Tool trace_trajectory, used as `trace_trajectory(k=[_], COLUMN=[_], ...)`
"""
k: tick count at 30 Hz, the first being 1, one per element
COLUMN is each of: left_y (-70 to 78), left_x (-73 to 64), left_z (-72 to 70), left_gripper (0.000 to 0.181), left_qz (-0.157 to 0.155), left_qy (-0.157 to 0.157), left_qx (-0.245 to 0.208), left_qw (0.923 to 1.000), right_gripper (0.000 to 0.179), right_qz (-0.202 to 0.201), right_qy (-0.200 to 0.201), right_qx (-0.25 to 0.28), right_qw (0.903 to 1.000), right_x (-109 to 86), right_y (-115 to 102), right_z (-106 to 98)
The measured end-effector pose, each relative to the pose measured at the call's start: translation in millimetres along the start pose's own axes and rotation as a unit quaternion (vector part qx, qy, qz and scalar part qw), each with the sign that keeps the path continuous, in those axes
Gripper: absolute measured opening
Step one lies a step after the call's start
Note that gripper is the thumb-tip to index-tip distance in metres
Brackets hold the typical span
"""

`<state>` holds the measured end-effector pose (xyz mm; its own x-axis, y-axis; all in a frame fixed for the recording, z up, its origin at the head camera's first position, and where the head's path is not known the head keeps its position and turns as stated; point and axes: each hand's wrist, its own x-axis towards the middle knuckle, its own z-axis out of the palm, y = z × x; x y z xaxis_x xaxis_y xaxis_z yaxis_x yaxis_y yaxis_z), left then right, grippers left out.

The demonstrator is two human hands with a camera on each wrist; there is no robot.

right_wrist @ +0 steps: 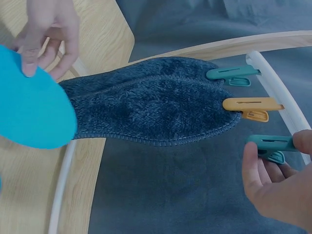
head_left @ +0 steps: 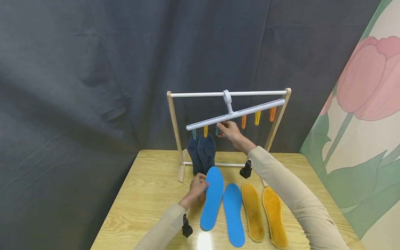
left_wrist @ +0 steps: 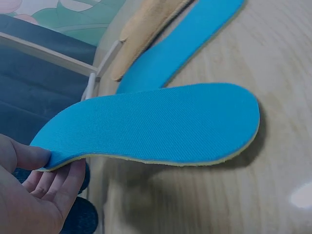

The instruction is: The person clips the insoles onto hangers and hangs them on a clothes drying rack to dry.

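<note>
My left hand (head_left: 197,186) pinches a blue insole (head_left: 213,198) near one end, thumb on its upper face and fingers beneath, in the left wrist view. The insole is tilted, lifted off the table. Higher up, my right hand (head_left: 230,132) holds a teal clip (right_wrist: 273,143) that hangs from the white hanger bar (head_left: 234,115). Beside it, two dark blue fuzzy insoles (right_wrist: 156,107) hang, one from another teal clip (right_wrist: 234,73), the other from a yellow clip (right_wrist: 253,104). The hanger slopes down to the left.
A second blue insole (head_left: 233,215) and two tan fuzzy insoles (head_left: 253,211) lie on the wooden table (head_left: 150,194). The hanger's hook (head_left: 227,97) sits on the rack's top rail (head_left: 259,93). Orange and yellow clips (head_left: 257,118) hang at its right.
</note>
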<state>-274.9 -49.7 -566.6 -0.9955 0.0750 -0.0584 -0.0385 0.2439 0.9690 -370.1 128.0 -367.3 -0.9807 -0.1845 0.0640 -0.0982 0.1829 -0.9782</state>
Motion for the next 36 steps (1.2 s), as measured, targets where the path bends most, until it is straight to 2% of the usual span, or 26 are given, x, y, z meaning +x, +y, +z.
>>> trace_trajectory(k=[9, 15, 24, 36], left_y=[20.7, 25.7, 37.9, 59.2], left_x=[9.2, 10.8, 21.1, 28.4], left_z=[-5.6, -9.0, -13.2, -15.1], left_gripper=[0.025, 0.025, 0.026, 0.027], left_qz=[0.006, 0.010, 0.016, 0.056], left_qy=[0.000, -0.004, 0.016, 0.005], left_qx=[-0.047, -0.046, -0.041, -0.069], left_qw=[0.9989, 0.9989, 0.9989, 0.9960], right_gripper=[0.043, 0.046, 0.049, 0.046], right_qz=[0.001, -0.004, -0.009, -0.007], right_qy=[0.016, 0.023, 0.019, 0.025], right_qx=[-0.007, -0.010, -0.018, -0.040], right_qw=[0.9998, 0.9997, 0.9996, 0.9989], right_x=[-1.9, -0.8, 0.2, -2.3], right_y=[-4, 1, 2, -1], right_z=[2, 2, 0, 1])
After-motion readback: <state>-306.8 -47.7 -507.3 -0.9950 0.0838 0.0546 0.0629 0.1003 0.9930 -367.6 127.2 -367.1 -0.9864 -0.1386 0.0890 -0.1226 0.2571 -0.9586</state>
